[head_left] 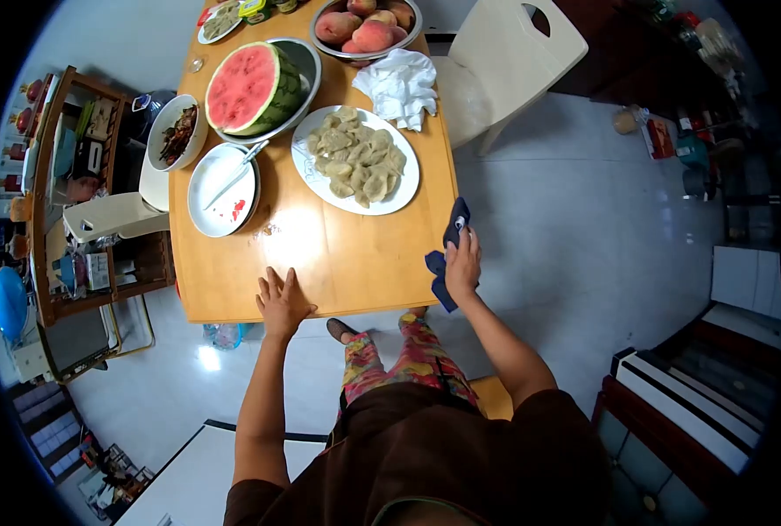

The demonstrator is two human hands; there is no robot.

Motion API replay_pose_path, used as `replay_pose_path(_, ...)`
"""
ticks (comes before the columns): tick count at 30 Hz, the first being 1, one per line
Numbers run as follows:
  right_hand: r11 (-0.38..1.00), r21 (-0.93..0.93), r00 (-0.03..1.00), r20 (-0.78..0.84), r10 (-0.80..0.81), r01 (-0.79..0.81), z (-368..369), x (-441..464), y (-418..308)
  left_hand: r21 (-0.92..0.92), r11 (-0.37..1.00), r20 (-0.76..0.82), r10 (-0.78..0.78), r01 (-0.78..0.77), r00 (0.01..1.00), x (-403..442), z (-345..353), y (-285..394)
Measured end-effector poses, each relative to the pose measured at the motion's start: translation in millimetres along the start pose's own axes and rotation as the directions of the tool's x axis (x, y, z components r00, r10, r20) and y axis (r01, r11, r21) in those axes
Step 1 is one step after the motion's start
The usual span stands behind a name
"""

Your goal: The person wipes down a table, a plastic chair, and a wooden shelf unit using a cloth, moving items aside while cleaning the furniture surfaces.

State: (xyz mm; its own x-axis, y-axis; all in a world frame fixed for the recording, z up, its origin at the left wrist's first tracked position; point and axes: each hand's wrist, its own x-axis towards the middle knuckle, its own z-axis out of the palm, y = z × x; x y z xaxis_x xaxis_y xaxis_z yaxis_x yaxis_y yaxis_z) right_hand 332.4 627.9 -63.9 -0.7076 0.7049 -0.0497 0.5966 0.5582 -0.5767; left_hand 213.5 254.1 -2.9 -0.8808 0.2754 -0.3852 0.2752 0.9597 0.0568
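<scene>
My left hand (284, 303) rests on the front edge of the wooden table (347, 267), its fingers spread and nothing in it. Beyond the table's right corner, my right hand (462, 263) has its fingers round a dark blue cloth-like item (456, 221) with a small white mark; more dark blue material (440, 279) hangs beside it. A white plate of dumplings (355, 162) lies ahead of both hands. Left of it sits a white bowl (220, 206) with chopsticks (237, 174) across it and red scraps inside.
Half a watermelon (246, 88) sits in a metal bowl; peaches (373, 35) fill another. Crumpled white tissue (399, 86) lies near the right edge. A bowl of dark food (178, 136) is at the left. Pale chairs (513, 53) flank the table, and a wooden shelf (44, 202) stands left.
</scene>
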Motion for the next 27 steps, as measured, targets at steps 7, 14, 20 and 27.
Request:
replay_pose_path(7,0.956,0.21,0.975,-0.122,-0.184,0.206,42,171,-28,-0.004,0.999,0.058,-0.045,0.046,0.997,1,-8,9)
replay_pose_path(14,0.903,0.346,0.967,-0.065,-0.248,0.255,51,195,-14,-0.03,0.997,0.052,-0.07,0.071,0.996,-2,-9,6)
replay_pose_path(20,0.922,-0.183,0.939,0.025,-0.343,0.342,-16,-7,-24,-0.066,0.994,0.038,-0.082,0.084,0.996,-1,-7,6)
replay_pose_path(27,0.481,-0.064,0.461,0.414,-0.785,0.875,1,-110,-22,-0.097,0.994,-0.073,-0.058,0.051,0.996,-3,0,3)
